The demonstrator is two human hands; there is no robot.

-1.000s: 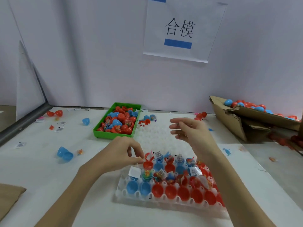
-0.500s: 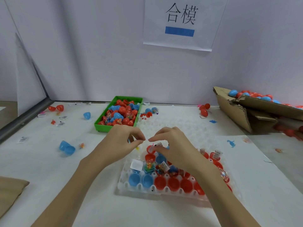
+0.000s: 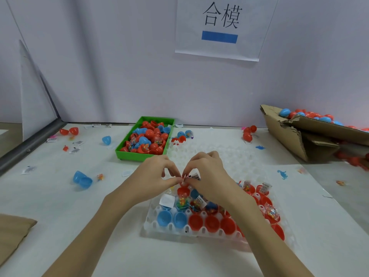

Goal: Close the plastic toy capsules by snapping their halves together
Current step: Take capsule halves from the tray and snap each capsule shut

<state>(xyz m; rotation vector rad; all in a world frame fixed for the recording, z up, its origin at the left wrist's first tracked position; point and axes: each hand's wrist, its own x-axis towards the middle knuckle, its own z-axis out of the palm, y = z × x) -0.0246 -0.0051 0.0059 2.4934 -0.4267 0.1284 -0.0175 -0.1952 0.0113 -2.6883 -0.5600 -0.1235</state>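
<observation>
A small red capsule piece (image 3: 184, 179) with a bit of white wrapper sits pinched between the fingertips of both hands, held just above the far left part of the clear plastic tray (image 3: 171, 228); it is too small and too covered to tell whether it is one half or two. The left hand (image 3: 154, 176) grips it from the left with thumb and forefinger curled in, and the right hand (image 3: 207, 174) pinches it from the right, the two hands meeting at the fingertips. Directly under them the tray holds open capsule halves: two blue halves (image 3: 172, 219) in the near row at left, red halves (image 3: 211, 223) to their right, and further back halves carrying small wrapped toys (image 3: 183, 198). The tray rests on the white table (image 3: 60, 216), near its front edge. Farther back and left of the hands stands a green bin (image 3: 146, 137) heaped with red and blue capsule pieces. A loose open blue capsule (image 3: 82, 179) lies on the table well to the left. At the far right a torn cardboard box (image 3: 311, 134) holds more red and blue capsules. A paper sign (image 3: 221, 27) hangs on the wall behind.
</observation>
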